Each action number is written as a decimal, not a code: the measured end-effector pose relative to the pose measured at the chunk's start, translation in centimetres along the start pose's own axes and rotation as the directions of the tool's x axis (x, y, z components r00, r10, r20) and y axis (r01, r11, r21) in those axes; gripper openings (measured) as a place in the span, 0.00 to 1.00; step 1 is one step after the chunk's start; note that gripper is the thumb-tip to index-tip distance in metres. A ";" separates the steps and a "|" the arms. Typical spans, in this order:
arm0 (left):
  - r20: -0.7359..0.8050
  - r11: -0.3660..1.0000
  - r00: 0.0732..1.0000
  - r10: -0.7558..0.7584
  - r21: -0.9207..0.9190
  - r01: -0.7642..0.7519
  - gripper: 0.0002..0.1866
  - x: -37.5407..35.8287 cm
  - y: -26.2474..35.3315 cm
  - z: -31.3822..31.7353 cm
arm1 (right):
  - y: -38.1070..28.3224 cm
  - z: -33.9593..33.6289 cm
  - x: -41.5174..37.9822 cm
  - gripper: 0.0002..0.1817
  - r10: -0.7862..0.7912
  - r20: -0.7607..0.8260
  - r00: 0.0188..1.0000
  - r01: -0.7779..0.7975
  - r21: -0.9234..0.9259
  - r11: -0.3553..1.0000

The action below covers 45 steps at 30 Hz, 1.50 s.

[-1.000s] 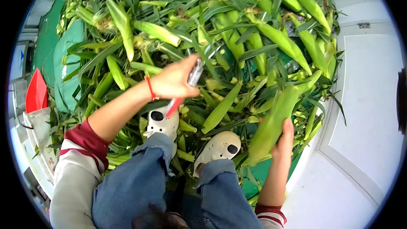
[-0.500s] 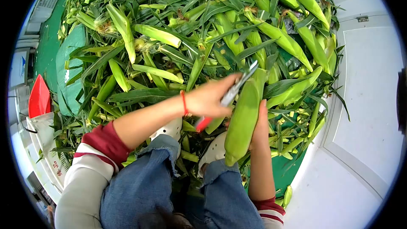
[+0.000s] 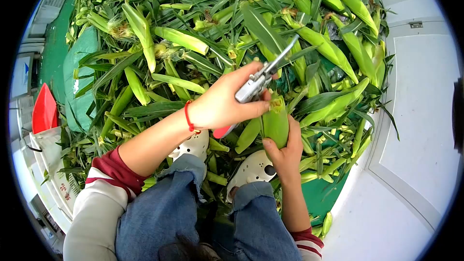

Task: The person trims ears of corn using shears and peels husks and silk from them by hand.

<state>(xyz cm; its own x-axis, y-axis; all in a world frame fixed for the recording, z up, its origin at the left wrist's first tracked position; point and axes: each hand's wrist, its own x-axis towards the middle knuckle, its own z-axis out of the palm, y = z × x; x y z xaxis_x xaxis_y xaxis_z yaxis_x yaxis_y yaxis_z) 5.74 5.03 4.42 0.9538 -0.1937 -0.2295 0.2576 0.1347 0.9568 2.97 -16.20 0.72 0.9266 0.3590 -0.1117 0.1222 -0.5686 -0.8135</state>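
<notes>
My left hand (image 3: pixel 237 94), with a red string round its wrist, is wrapped around a pair of pruning shears (image 3: pixel 251 88). The shears have a grey metal body, a red handle end and a narrow blade pointing up and right. Close beside its thumb is the top of a green-husked corn ear (image 3: pixel 276 128), where a pale brownish end shows. My right hand (image 3: pixel 286 150) grips this ear from the right and below, thumb across the front. A broad corn leaf (image 3: pixel 262 28) stands just beyond the blade.
A large heap of corn ears and leaves (image 3: pixel 179 75) fills the floor ahead. My white clogs (image 3: pixel 251 171) are below my hands. A white panelled wall (image 3: pixel 420 101) stands at the right. To the left are a red pointed object (image 3: pixel 44 108) and a white sack (image 3: pixel 50 164).
The ear has turned from slanting across my right hand to facing its top toward me. My left hand and the shears have shifted slightly up. A broad leaf now shows beyond the blade.
</notes>
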 end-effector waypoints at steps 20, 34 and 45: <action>-0.247 0.802 0.916 -0.315 -0.585 0.118 0.21 -0.4 0.9 3.4 | -3.1 -0.1 3.3 0.09 -0.173 -0.327 0.929 0.246 0.200 0.948; -0.076 0.449 0.954 -0.290 -0.891 0.065 0.26 -1.7 -0.6 2.4 | -2.4 1.2 4.2 0.13 0.453 -0.100 0.886 -0.031 0.961 0.274; -0.092 0.553 0.942 -0.322 -0.826 0.108 0.26 -2.3 -0.6 2.9 | -1.3 1.1 3.3 0.14 0.284 -0.237 0.929 -0.017 0.739 0.674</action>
<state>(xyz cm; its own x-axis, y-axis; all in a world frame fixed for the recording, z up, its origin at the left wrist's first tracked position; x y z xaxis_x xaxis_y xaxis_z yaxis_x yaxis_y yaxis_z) 2.97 2.59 4.88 0.8298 -0.1363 -0.5412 0.3735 0.8562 0.3570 5.43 -13.43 0.79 0.9799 -0.0038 -0.1996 -0.1965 0.1573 -0.9678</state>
